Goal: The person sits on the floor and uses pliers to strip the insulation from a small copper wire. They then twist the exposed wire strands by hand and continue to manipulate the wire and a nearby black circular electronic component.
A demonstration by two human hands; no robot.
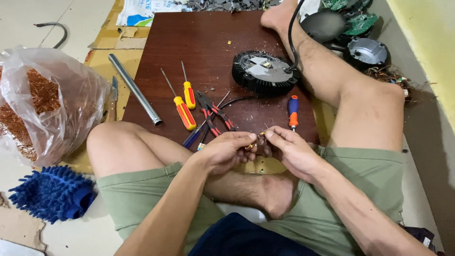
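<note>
Left hand [227, 150] and right hand [290, 150] fingers pinching a small wire piece [254, 141], long axis roughly left-right, tilted, at the tabletop [156, 61] near edge, beside orange-handled screwdriver [293, 112]

One head camera, looking steeply down from close above the lap, facing forward toward twelve o'clock, dark wooden board [189, 57] filling upper centre, only one view

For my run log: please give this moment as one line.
left hand: pinches small part | right hand: pinches same part | pliers, screwdrivers: lying on board
</note>
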